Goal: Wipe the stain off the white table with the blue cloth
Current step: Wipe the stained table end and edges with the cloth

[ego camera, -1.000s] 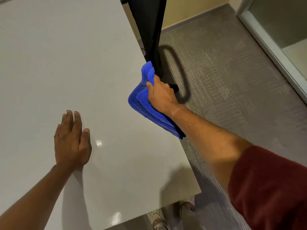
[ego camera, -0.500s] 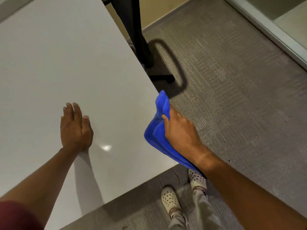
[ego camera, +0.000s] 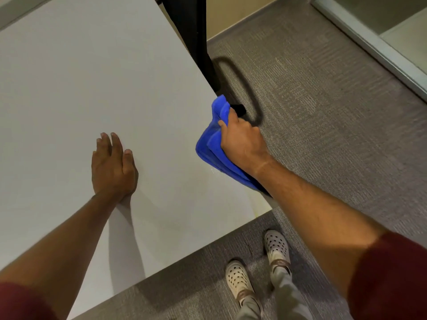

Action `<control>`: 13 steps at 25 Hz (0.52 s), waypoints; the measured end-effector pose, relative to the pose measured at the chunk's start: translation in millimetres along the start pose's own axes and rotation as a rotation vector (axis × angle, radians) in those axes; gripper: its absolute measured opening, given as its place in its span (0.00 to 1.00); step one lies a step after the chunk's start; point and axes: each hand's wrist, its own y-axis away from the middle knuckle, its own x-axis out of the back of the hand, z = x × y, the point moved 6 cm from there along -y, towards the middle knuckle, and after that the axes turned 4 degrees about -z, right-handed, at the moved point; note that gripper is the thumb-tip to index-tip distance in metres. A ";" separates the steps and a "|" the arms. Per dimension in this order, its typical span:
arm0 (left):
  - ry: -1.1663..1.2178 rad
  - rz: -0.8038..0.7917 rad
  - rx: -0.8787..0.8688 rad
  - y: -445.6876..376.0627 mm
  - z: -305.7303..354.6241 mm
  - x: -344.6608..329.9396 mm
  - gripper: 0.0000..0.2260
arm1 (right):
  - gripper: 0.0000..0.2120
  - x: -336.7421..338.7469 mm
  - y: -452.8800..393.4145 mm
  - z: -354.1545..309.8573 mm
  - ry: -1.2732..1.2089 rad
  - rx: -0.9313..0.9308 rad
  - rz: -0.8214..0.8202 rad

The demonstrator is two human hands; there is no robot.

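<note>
My right hand (ego camera: 242, 142) presses a folded blue cloth (ego camera: 211, 146) against the right edge of the white table (ego camera: 104, 72), with part of the cloth hanging past the edge. A faint yellowish smear (ego camera: 254, 207) shows near the table's front right corner, just below the cloth. My left hand (ego camera: 113, 167) lies flat on the tabletop with its fingers spread, well left of the cloth and holding nothing.
A black chair base or stand (ego camera: 198, 42) rises close behind the table's right edge. Grey carpet (ego camera: 323, 112) spreads to the right, and a glass partition frame (ego camera: 369, 42) runs along the far right. My feet in light perforated shoes (ego camera: 238, 282) stand by the front corner.
My right hand has slid the cloth forward along the table's right edge, away from the front corner. My left hand stays flat in place.
</note>
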 end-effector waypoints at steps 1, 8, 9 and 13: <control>-0.002 0.003 0.000 0.6 -0.3 0.3 0.29 | 0.24 1.6 3.3 0.8 0.026 -0.005 0.016; -0.006 0.009 -0.015 1.8 0.0 0.3 0.30 | 0.18 3.3 94.8 37.5 -0.025 -0.050 0.032; -0.007 0.010 -0.017 2.1 -1.0 0.7 0.30 | 0.18 2.6 102.4 43.1 -0.053 -0.061 0.021; 0.004 0.012 -0.029 1.4 -2.1 -0.2 0.30 | 0.24 0.6 143.1 57.2 -0.135 0.054 -0.080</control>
